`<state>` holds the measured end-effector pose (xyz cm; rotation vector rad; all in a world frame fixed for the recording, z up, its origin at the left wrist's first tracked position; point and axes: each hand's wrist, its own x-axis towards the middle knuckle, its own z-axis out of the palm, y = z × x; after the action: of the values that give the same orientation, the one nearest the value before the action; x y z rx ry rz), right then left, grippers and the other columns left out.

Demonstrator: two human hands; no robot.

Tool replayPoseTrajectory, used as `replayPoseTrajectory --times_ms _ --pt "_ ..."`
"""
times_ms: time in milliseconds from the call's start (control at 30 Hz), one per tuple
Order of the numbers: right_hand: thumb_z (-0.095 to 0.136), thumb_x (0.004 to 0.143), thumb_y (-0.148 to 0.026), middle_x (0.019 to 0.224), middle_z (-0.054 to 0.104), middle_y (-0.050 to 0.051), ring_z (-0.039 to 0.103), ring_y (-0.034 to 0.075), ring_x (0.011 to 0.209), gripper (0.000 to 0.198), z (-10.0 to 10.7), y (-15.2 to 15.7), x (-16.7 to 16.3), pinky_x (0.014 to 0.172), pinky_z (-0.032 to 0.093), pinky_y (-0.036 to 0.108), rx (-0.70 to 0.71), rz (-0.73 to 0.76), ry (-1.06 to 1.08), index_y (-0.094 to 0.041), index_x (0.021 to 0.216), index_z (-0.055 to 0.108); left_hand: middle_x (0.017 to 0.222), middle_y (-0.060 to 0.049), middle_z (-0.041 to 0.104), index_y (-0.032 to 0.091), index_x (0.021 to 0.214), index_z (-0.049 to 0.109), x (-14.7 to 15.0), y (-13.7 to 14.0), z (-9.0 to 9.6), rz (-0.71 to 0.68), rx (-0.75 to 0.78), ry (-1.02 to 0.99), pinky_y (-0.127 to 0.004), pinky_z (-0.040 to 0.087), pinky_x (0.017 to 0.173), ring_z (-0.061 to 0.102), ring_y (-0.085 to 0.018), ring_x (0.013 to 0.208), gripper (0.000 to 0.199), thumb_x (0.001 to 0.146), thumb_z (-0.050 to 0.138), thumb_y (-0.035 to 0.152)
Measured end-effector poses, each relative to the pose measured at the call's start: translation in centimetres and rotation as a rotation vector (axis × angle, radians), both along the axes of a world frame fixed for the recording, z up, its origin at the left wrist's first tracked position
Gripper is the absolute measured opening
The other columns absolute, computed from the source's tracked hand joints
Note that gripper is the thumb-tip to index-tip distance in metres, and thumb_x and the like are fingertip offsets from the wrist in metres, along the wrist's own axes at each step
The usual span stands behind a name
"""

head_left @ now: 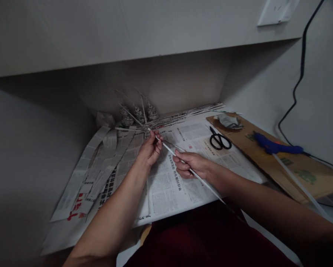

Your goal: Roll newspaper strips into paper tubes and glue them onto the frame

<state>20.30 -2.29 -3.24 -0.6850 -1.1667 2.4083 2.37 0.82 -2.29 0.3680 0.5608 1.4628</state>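
Behind everything, a pale wall (113, 33) with a shadowed recess beneath it. Below, a white worktop (255, 177), largely covered with printed newspaper (163, 198). Along the right side, a brown cardboard sheet (319, 174), set slantwise. On the left side of the worktop, long newspaper strips (71, 185), overlapping and fanned toward the near edge, with red print low down on them. Hanging down the right-hand wall, a black cable (302, 66). At the back, a loose bundle of thin paper rods (183, 116), lying lengthwise.

Over the middle of the newspaper, slanting from the left hand (151, 148) down past the right hand (191, 164) toward the near edge, a pale rolled paper rod (168, 149). Left grip: thumb and fingers together on the far end of the rod. Right grip: closed around the rod farther down. Just beyond the left fingertips, several other thin rods converging; too dim to tell how joined.

On the cardboard, a blue glue gun (277, 147) and, farther back, a crumpled piece of paper (229, 121). Beside the cardboard, on the newspaper, black-handled scissors (220, 142). In the back left, three small woven pieces (152, 112), standing in a row. High on the right, a white socket (277, 13).
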Motion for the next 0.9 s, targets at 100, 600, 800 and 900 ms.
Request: replayPoseTrajectory --times_ms 100,600,800,900 --pt "0.031 0.095 -0.046 0.038 0.026 -0.009 0.029 0.008 0.032 0.036 -0.5 -0.4 -0.1 0.033 0.022 0.019 -0.094 0.097 0.118 -0.02 0.069 0.036 0.064 0.0 0.055 0.012 0.077 0.063 -0.2 -0.1 0.3 -0.053 0.019 -0.021 -0.007 0.047 0.046 0.058 -0.005 0.057 0.018 0.085 0.054 0.025" --pt "0.042 0.091 -0.035 0.061 0.05 0.001 0.048 0.013 0.057 0.023 0.8 1.0 -0.8 0.058 0.035 0.026 1.033 -0.33 -0.647 -0.019 0.076 0.049 0.065 -0.003 0.063 0.009 0.078 0.063 0.2 0.5 -0.7 0.085 -0.014 0.072 -0.014 0.055 0.058 0.064 -0.009 0.061 0.018 0.087 0.052 0.02" --pt "0.034 0.091 -0.049 0.048 0.024 -0.009 0.028 0.009 0.036 0.031 0.2 1.1 -0.7 0.038 0.025 0.021 0.287 -0.062 -0.172 -0.021 0.083 0.044 0.064 -0.002 0.062 0.008 0.078 0.064 0.3 0.4 -0.5 0.071 -0.015 0.076 -0.012 0.053 0.055 0.064 -0.008 0.059 0.019 0.088 0.052 0.02" --pt "0.044 0.088 -0.048 0.047 0.036 -0.008 0.037 0.009 0.037 0.03 0.2 1.4 -1.3 0.039 0.028 0.021 0.508 -0.189 -0.335 -0.019 0.081 0.048 0.065 -0.003 0.063 0.008 0.08 0.064 0.3 0.4 -0.7 0.076 -0.032 0.128 -0.015 0.054 0.055 0.065 -0.01 0.06 0.018 0.086 0.053 0.02"
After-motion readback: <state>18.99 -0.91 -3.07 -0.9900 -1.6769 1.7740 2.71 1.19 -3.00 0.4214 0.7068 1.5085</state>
